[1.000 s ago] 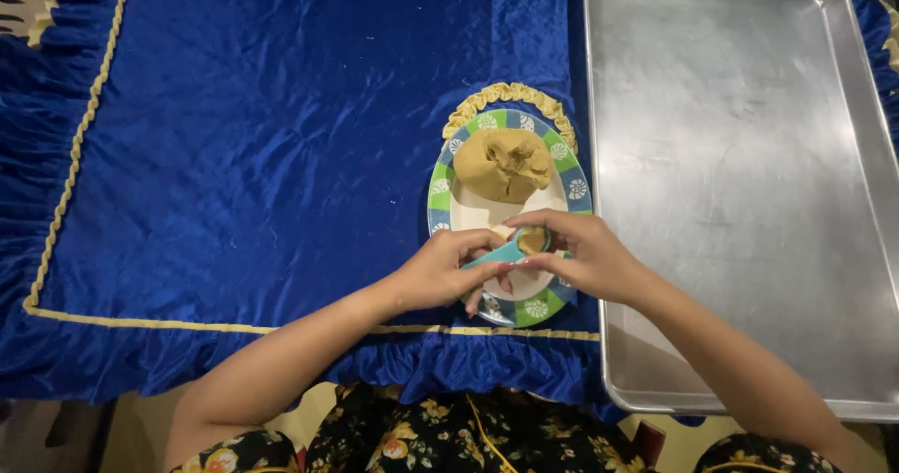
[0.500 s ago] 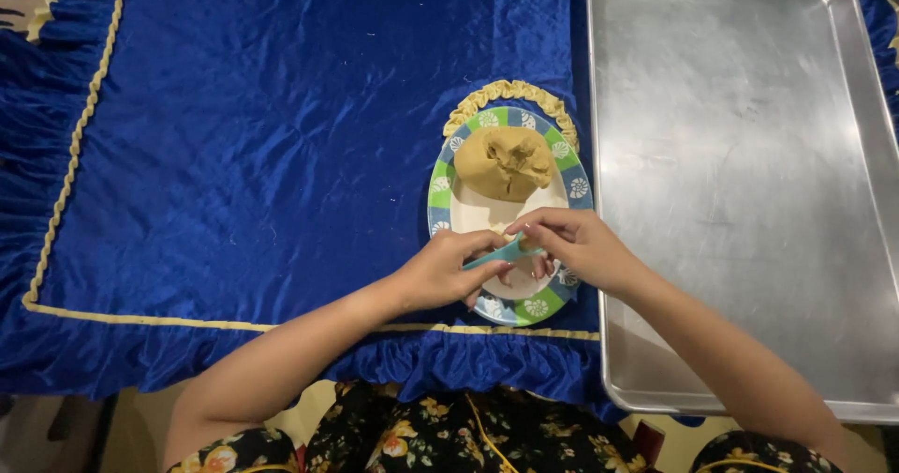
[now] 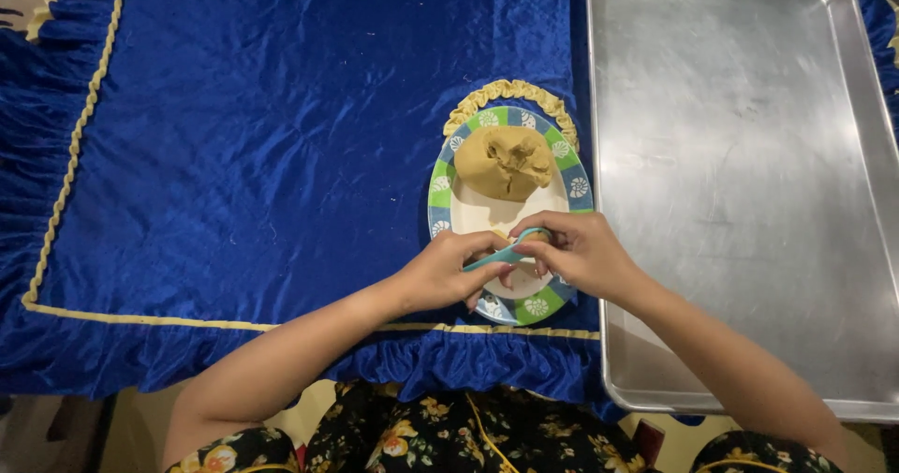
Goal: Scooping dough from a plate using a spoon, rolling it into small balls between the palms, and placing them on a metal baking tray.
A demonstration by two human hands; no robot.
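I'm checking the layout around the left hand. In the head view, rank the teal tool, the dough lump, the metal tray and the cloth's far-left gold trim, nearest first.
From the left hand:
1. Teal tool, in its fingers.
2. Dough lump, just beyond, on the plate.
3. Metal tray, off to the right.
4. Gold trim, far left edge.

A table dressed in blue satin, seen from straight above.

You look down on a shiny royal-blue satin tablecloth (image 3: 243,136) with creased, light-catching folds that fills most of the frame. A pale yellow braided cord trim (image 3: 80,145) runs down its left side and along the lower edge, and a gathered blue ruffle (image 3: 56,351) hangs outside it. At the upper left corner you see a scrap of cream and dark patterned fabric (image 3: 23,5). Along the bottom edge, a strip of tan floor (image 3: 140,426) shows in dimmer light.
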